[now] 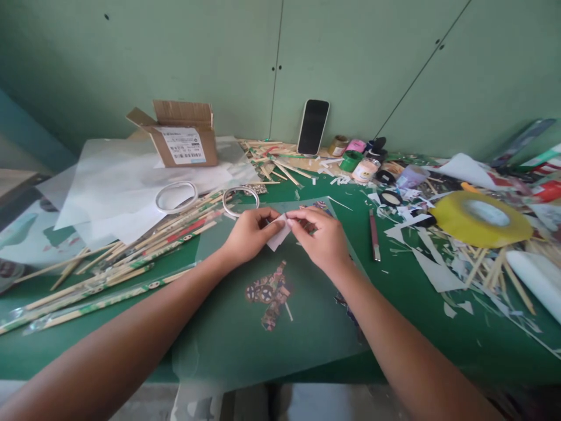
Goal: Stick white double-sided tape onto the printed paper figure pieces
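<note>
A small piece of white paper (277,239) is pinched between my two hands, above a translucent sheet (228,345). My left hand (250,235) grips it from the left with thumb and fingers. At its upper right edge, the thumb and fingertips of my right hand (323,237) close on the paper. Below the hands, a patterned cut-out figure (269,295) with a thin white strip beside it shows on the sheet. Further dark patterned pieces lie along the sheet's right side, partly hidden by my right forearm. A craft knife (374,235) rests to the right.
Wooden sticks (131,257) and two tape rings (176,197) (241,202) lie left. Behind stand an open cardboard box (184,140), a phone (313,127) and paint jars (365,171). Paper scraps (440,272) and a yellow tape roll (456,222) crowd the right.
</note>
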`<state>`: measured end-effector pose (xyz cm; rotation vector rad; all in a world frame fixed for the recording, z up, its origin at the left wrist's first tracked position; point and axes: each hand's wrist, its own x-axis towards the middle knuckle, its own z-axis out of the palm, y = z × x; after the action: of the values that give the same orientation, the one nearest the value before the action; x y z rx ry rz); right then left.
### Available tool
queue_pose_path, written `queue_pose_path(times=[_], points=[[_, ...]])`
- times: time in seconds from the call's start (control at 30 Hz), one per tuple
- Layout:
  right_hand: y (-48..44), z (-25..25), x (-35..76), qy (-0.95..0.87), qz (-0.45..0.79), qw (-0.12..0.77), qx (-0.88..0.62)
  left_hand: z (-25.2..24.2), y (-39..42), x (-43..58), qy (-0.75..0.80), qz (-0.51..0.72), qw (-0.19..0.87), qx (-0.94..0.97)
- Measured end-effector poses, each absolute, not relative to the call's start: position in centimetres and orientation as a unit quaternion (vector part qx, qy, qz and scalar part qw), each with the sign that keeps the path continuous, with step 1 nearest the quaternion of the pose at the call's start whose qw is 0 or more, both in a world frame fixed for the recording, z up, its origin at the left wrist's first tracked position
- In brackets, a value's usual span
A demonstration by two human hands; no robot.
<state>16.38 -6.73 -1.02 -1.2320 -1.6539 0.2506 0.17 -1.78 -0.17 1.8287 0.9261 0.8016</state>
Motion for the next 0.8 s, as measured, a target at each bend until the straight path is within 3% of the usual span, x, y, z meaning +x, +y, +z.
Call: queue_pose_path(times=[0.37,0.8], points=[[-6.77,-0.33,17.12,-0.703,0.156,0.447,-0.531,0.38,-1.74,-0.61,0.344,0.293,0.323,0.832],[-6.71,-0.41,17.33,-0.703,0.168,0.440,-0.533,0.42,-1.60,-0.69,0.331,0.285,0.341,0.833]])
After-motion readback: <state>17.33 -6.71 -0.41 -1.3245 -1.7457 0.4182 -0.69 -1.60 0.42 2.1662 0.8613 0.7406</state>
